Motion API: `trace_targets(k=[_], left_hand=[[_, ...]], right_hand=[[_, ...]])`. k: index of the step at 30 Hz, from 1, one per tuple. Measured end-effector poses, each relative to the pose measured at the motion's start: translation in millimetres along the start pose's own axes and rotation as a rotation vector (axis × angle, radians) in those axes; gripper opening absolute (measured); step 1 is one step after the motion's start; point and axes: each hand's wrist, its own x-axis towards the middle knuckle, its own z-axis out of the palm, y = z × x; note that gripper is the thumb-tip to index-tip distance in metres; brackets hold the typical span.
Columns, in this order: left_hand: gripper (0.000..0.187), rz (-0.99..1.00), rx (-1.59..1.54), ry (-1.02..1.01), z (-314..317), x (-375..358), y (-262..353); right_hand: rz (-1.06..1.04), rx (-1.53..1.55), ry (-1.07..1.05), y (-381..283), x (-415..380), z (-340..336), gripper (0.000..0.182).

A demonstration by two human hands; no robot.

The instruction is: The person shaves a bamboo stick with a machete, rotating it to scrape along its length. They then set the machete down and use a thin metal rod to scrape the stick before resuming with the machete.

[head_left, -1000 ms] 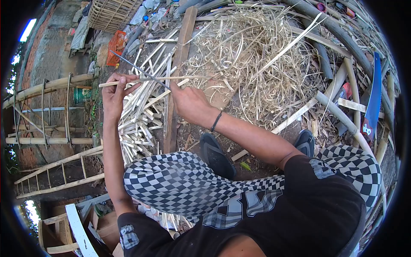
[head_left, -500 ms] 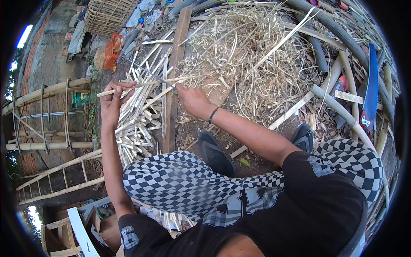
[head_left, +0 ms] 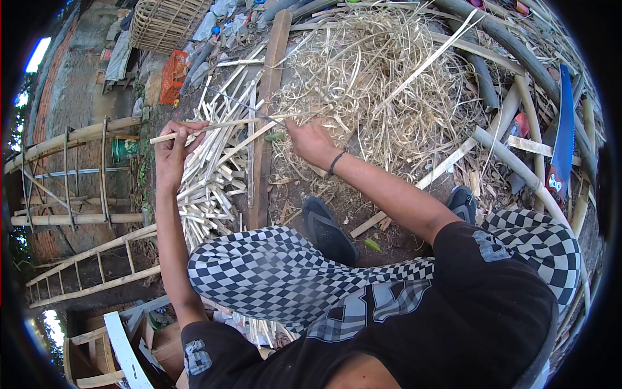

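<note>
My left hand (head_left: 176, 146) is closed round the near end of a thin pale bamboo strip (head_left: 227, 124), which points right across a long wooden beam (head_left: 265, 97). My right hand (head_left: 311, 141) is closed on one end of a thin dark blade (head_left: 243, 104). That blade slants up and left and crosses the strip above the beam. Many cut pale sticks (head_left: 204, 194) lie heaped under and beside my left hand. Beyond my right hand is a big tangle of curly shavings (head_left: 389, 84).
A blue-bladed saw (head_left: 564, 129) leans among poles at the right. An orange crate (head_left: 173, 76) and a woven basket (head_left: 165, 24) stand at the upper left. Bamboo ladder-like frames (head_left: 78, 220) lie at the left. My sandalled feet are below the shavings.
My right hand has moved right and slightly down, drawing the blade along with it across the strip. My left hand holds the strip nearly where it was.
</note>
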Motion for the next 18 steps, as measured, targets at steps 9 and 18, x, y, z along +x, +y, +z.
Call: trace_targets(k=[9,18], left_hand=[[0.023,0.005,0.060,-0.055,22,-1,15],[0.022,0.012,0.011,-0.015,16,3,12]], right_hand=[[0.236,-0.146,-0.050,83,5,31,0.021],[0.063,-0.108,-0.032,18,-3,-6,0.024]])
